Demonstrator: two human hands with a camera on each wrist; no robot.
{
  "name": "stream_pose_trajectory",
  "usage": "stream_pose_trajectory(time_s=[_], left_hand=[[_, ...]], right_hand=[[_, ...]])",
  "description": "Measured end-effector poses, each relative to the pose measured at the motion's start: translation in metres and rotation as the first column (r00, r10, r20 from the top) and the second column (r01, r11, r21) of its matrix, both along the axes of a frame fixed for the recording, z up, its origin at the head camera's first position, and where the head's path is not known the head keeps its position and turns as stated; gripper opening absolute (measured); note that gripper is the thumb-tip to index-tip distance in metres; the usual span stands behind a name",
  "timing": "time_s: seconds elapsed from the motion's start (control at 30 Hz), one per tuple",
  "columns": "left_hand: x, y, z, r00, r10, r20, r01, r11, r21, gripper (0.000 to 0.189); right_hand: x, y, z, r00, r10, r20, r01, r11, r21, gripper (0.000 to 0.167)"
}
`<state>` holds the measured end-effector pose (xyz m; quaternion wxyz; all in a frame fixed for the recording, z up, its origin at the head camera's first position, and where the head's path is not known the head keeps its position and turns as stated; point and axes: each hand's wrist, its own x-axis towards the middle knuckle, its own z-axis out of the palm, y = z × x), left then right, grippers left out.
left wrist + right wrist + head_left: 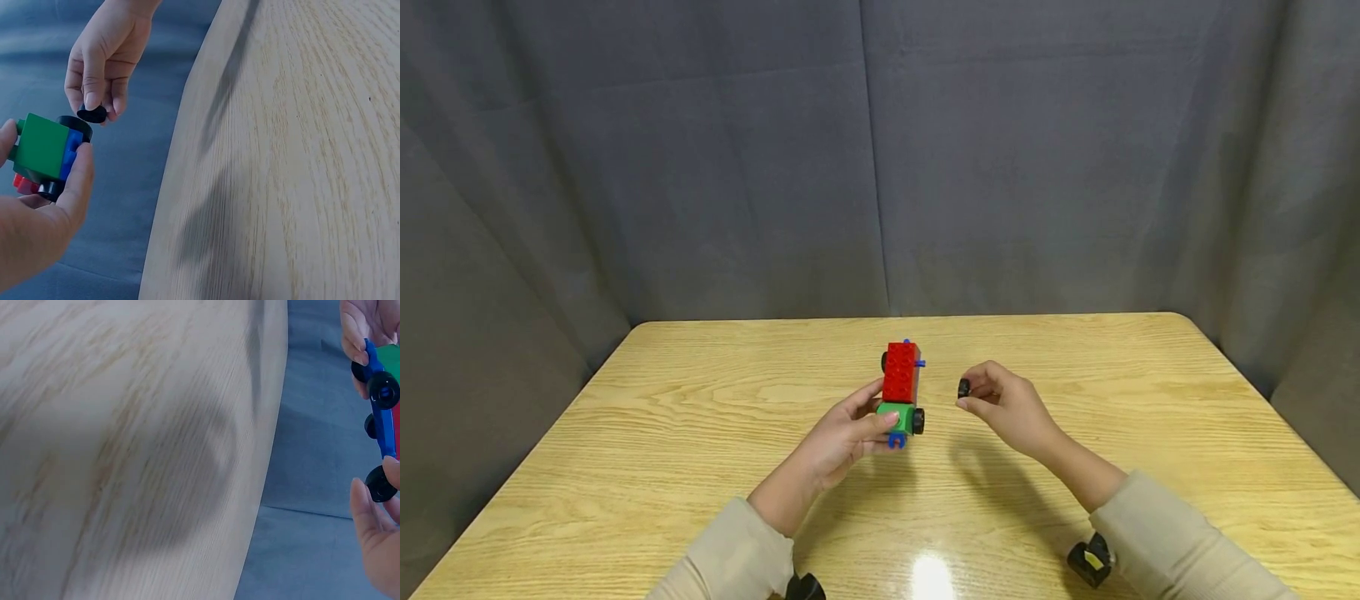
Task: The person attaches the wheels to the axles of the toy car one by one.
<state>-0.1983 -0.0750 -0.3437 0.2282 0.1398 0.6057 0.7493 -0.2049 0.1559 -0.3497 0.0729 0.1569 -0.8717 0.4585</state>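
My left hand (pixel 850 433) grips a toy car made of building blocks, its thumb on the green block (pixel 895 412). Ahead of that block sits a long red block (pixel 900 372), both on a blue wheeled base (pixel 386 428). Black wheels are on the base, one (pixel 918 421) beside the green block. At the red block's right side a bare blue axle end (pixel 922 363) sticks out. To the right of the car, my right hand (pixel 1011 408) pinches a loose black wheel (pixel 964 387) between thumb and fingers, apart from the car in the head view.
Both hands are above a light wooden table (pixel 700 392). Dark grey curtains (pixel 737 183) stand behind it and at its sides. Black straps with small devices (pixel 1090 560) are worn at the wrists.
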Motion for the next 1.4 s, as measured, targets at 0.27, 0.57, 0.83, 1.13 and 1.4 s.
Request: stream_pose_trajectory(time_s=[0.27, 0.57, 0.83, 1.13, 1.4], left_hand=[[0.001, 0.001, -0.003, 1.000, -0.026, -0.002, 0.026, 1.000, -0.018, 0.061], [0.003, 0.002, -0.005, 0.999, -0.054, 0.010, 0.054, 0.998, -0.041, 0.060], [0.003, 0.005, -0.006, 0.998, -0.066, 0.015, 0.067, 0.997, -0.049, 0.059], [0.004, 0.007, -0.007, 0.996, -0.080, 0.028, 0.081, 0.995, -0.053, 0.058], [0.005, 0.009, -0.007, 0.996, -0.090, 0.027, 0.091, 0.993, -0.068, 0.057]], right_hand=[[0.000, -0.004, 0.000, 0.999, -0.014, 0.031, 0.015, 1.000, -0.021, 0.026], [-0.002, -0.008, -0.001, 1.000, 0.007, 0.006, -0.007, 0.999, -0.033, 0.023], [-0.004, -0.008, -0.002, 1.000, 0.023, -0.006, -0.024, 0.997, -0.069, 0.021], [-0.004, -0.010, -0.001, 0.999, 0.043, -0.013, -0.044, 0.995, -0.084, 0.020], [-0.002, -0.012, -0.001, 0.999, 0.041, -0.015, -0.042, 0.995, -0.087, 0.021]])
